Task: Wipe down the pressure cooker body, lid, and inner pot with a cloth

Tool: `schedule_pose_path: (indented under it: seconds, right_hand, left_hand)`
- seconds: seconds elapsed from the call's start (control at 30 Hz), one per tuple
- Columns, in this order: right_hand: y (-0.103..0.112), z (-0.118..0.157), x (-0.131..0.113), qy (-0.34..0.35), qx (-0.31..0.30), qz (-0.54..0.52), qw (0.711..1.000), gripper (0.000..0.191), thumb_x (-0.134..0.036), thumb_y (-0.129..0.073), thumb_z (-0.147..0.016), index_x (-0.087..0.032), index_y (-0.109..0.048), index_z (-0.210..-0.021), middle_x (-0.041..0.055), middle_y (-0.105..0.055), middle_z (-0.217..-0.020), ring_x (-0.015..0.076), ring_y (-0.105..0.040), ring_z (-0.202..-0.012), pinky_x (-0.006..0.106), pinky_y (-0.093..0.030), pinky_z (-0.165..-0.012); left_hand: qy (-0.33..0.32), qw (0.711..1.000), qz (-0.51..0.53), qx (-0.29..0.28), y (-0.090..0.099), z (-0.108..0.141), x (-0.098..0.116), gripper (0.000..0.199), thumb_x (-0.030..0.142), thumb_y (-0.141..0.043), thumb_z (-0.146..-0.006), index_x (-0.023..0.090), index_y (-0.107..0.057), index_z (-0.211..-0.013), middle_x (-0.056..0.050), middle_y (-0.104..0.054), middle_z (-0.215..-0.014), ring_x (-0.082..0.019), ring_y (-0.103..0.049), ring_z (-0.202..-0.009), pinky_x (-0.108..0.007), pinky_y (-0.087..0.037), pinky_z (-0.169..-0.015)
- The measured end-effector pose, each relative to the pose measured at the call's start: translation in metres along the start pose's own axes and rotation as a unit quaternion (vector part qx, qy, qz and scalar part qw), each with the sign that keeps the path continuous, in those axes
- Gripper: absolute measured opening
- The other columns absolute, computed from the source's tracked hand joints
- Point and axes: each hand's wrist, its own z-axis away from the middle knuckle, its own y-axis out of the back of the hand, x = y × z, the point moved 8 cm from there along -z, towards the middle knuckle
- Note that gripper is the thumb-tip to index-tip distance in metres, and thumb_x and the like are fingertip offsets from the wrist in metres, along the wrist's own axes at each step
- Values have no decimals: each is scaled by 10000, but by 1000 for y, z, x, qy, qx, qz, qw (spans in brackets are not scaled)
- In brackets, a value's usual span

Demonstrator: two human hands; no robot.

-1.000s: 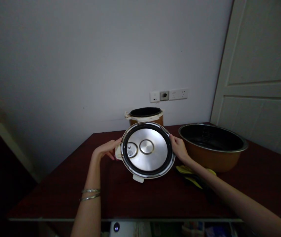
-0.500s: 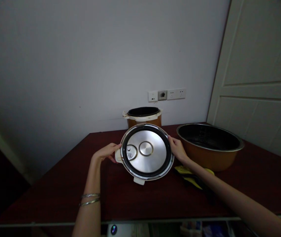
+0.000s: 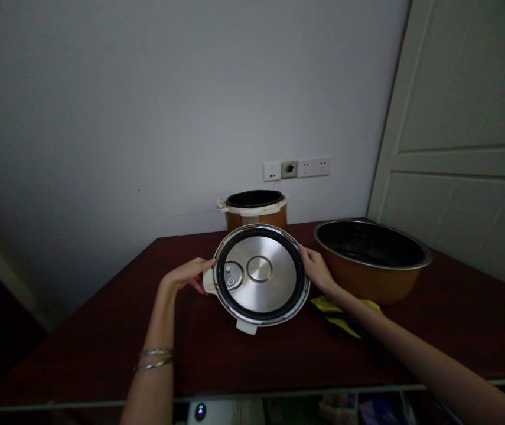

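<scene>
Between my hands a round pressure cooker lid [image 3: 274, 283] is tilted up, its silver underside with a black sealing ring facing me. My left hand [image 3: 189, 273] is closed on its left edge beside a white tab, thumb on the rim and fingers behind. On the right edge, my right hand [image 3: 316, 267] grips the rim, its fingers partly hidden behind the lid. Behind the lid stands the cooker body [image 3: 256, 211], orange-brown with a white collar and dark opening. Right of my right hand sits a large inner pot [image 3: 376, 283], orange-brown outside and black inside.
A yellow and black cloth [image 3: 345, 326] lies on the dark red table [image 3: 217, 366], partly under my right forearm. Wall sockets [image 3: 313, 167] are above the cooker body. A white panelled door [image 3: 465, 206] stands at the right. Several items sit on a shelf below the table edge.
Both hands still hold the lid in nearly the same pose. The whole view has shifted slightly, so everything appears a little further left.
</scene>
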Motion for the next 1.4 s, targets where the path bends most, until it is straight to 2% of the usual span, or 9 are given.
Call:
schedule_pose_path:
  seconds: [0.33, 0.53, 0.73, 0.8, 0.87, 0.97, 1.13, 1.27, 1.4]
  right_hand:
    - [0, -5, -4, 1, -22, -12, 1000, 534, -593, -374, -851, -129, -637, -826, 91, -673, -806, 225, -594, -768, 297, -445, -674]
    - [2, -7, -11, 0, -36, -5, 999, 527, -590, -381, -848, -133, -644, -847, 102, -682, -855, 232, -606, -817, 312, -449, -727]
    - [1, -8, -16, 4, -47, 1, 999, 530, -601, -381, -847, -136, -634, -818, 91, -673, -804, 214, -598, -755, 299, -441, -688]
    - [1, -8, -17, 5, -49, 3, 999, 535, -608, -388, -840, -135, -636, -814, 90, -673, -796, 211, -595, -741, 294, -440, -674]
    - [2, -8, -17, 5, -49, 6, 999, 543, -612, -392, -835, -131, -643, -824, 94, -677, -804, 212, -594, -737, 292, -439, -662]
    - [3, -9, -19, 4, -46, 14, 999, 554, -617, -388, -833, -127, -646, -824, 99, -680, -801, 214, -593, -729, 289, -436, -642]
    - [3, -14, -26, 11, -54, 34, 998, 560, -618, -394, -829, -127, -655, -759, 88, -674, -725, 208, -584, -671, 281, -423, -605]
    - [3, -20, -30, 21, -65, 53, 996, 560, -611, -397, -833, -131, -666, -731, 78, -671, -691, 211, -583, -656, 278, -410, -584]
    - [3, -23, -31, 27, -77, 63, 995, 562, -600, -395, -836, -126, -684, -746, 83, -687, -718, 227, -597, -668, 286, -420, -597]
  left_hand:
    - [18, 999, -25, -18, -3, -2, -5, 635, 710, -506, -707, 115, -659, -871, -121, -686, -746, -225, -638, -605, -320, -521, -497]
    - [31, 999, -20, -13, -1, -3, -13, 606, 697, -515, -710, 126, -652, -859, -126, -687, -738, -246, -643, -655, -323, -517, -494]
    - [27, 1000, 12, -8, 1, -5, -17, 637, 723, -506, -695, 145, -671, -904, -119, -709, -836, -265, -652, -748, -315, -504, -552]
    - [-1, 999, 18, 34, 8, -11, -14, 631, 715, -512, -696, 130, -690, -850, -125, -714, -835, -267, -647, -783, -309, -494, -596]
    - [-54, 992, 37, 104, 19, -18, -8, 579, 668, -556, -698, 114, -701, -785, -127, -718, -831, -258, -639, -815, -304, -483, -662]
    - [-118, 969, 137, 165, 28, -33, -3, 504, 578, -600, -720, 107, -704, -867, -127, -718, -912, -233, -637, -864, -307, -469, -762]
    - [-164, 941, 267, 129, 12, -57, 4, 477, 509, -583, -761, 112, -669, -1013, -129, -697, -1037, -223, -637, -929, -327, -464, -833]
    - [-190, 932, 287, 118, 3, -67, 13, 476, 487, -617, -734, 110, -667, -1020, -103, -711, -989, -220, -642, -881, -334, -465, -834]
    - [-196, 928, 286, 136, 4, -76, 15, 482, 473, -659, -697, 113, -674, -1017, -86, -719, -950, -204, -640, -825, -327, -470, -811]
